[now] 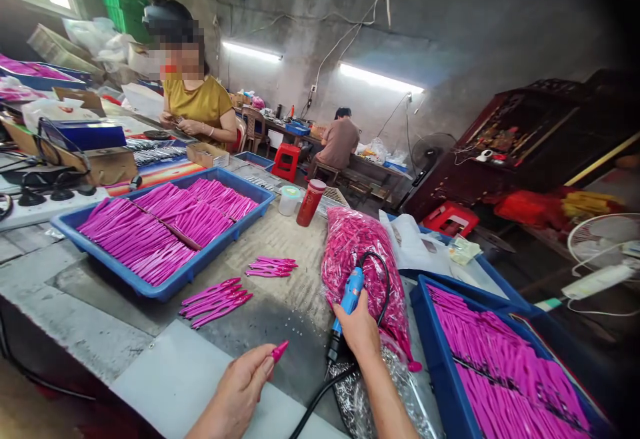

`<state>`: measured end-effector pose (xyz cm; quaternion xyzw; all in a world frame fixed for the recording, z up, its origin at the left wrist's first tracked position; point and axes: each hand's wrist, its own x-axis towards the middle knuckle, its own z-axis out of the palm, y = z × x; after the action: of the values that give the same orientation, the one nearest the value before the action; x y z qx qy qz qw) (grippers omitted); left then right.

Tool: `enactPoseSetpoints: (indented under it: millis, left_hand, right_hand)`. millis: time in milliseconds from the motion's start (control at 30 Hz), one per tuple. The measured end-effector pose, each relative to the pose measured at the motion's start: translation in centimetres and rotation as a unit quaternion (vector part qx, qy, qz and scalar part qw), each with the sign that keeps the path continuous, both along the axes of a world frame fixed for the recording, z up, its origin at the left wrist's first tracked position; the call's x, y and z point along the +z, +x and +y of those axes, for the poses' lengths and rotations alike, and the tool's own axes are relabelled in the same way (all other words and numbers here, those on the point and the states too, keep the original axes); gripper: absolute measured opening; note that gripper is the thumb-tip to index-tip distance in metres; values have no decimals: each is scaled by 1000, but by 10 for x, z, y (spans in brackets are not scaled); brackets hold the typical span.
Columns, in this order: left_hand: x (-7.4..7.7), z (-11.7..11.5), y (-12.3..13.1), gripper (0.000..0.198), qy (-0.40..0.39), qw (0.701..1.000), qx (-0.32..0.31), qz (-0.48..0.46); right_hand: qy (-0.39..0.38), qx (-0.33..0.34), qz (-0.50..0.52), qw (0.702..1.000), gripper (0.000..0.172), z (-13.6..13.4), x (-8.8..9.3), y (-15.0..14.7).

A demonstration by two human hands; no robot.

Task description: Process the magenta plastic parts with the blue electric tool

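My left hand (241, 382) is closed on a small glossy pink pointed piece (281, 351); only its tip sticks out, and the fingers hide the rest. My right hand (361, 332) grips a blue electric screwdriver (353, 287), its black nose and bit pointing down toward the table. Small shiny bits (295, 324), too small to name, lie scattered between the hands. Beyond the left hand are two groups of slim pink pieces with darker pink tips, a nearer group (215, 300) and a farther group (271, 267). A clear bag of pink parts (357, 245) stands behind the screwdriver.
Blue trays of slim pink pieces stand at left (150, 290) and right (435, 359). A red canister (311, 203) and lidded tub (289, 201) are farther back. A black cable (320, 395) crosses near my right wrist. Two people (200, 102) work beyond.
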<state>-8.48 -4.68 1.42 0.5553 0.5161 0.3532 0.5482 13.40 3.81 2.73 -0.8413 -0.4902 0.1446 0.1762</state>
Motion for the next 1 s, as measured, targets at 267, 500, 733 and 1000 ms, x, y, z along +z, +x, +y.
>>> enactPoseSetpoints:
  millis: [267,500,733,1000]
  left_hand:
    - [2,-1,-5,37,15,1000,-11,6]
    - [0,1,-5,35,94,989,-1,118]
    - [-7,9,-3,26,203,911,-23,359]
    - [-4,32,12,19,223,803,-73,548]
  right_hand:
    - [217,-41,186,957,52,-12,-9,12]
    - [380,-95,507,768,39,-26,6,4]
    - [345,-89,681,640,54,-29,23,7]
    - [365,-79,726,578,49,-24,11,10]
